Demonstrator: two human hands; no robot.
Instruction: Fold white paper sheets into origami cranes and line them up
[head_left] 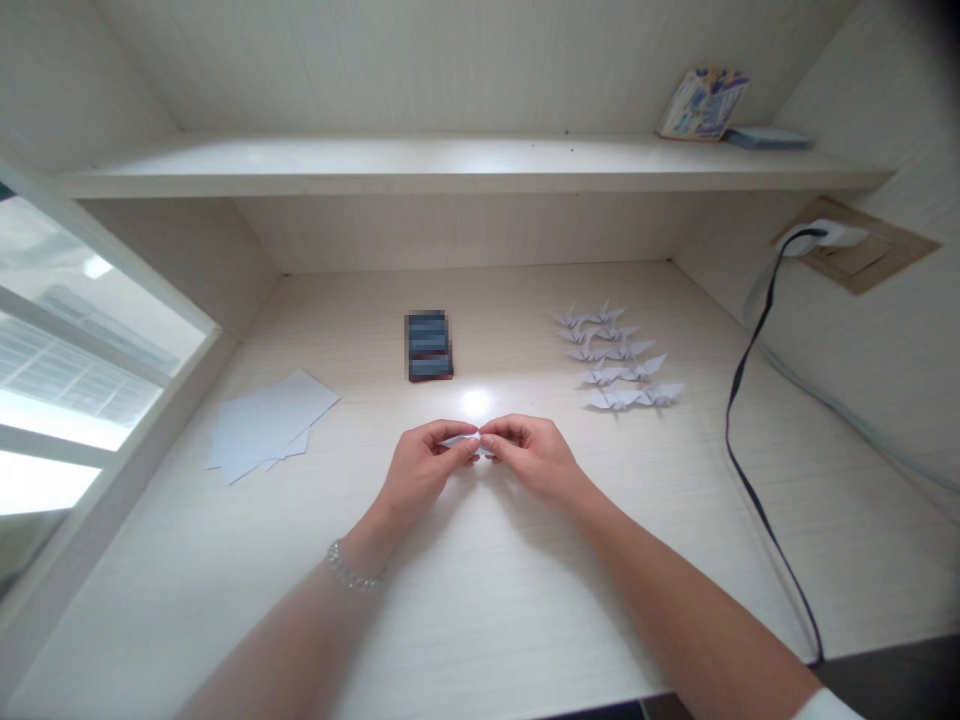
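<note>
Between my two hands is a small piece of folded white paper (459, 439), mostly covered by the fingers. My left hand (429, 462) pinches it from the left, thumb on the near side. From the right, my right hand (531, 452) pinches the same paper, and the fingertips of both hands nearly meet. Several folded paper cranes (619, 398) stand in two columns to the right, beyond my right hand. Off to the left lies a loose stack of white paper sheets (266, 420), fanned unevenly.
A dark phone-like rectangle (429, 346), its face pixelated, lies beyond my hands. A black cable (731, 410) runs from a wall socket (862, 245) down the right side. Above the desk, a shelf (450, 155) bears a small colourful box (703, 104). A window (82, 350) borders the left.
</note>
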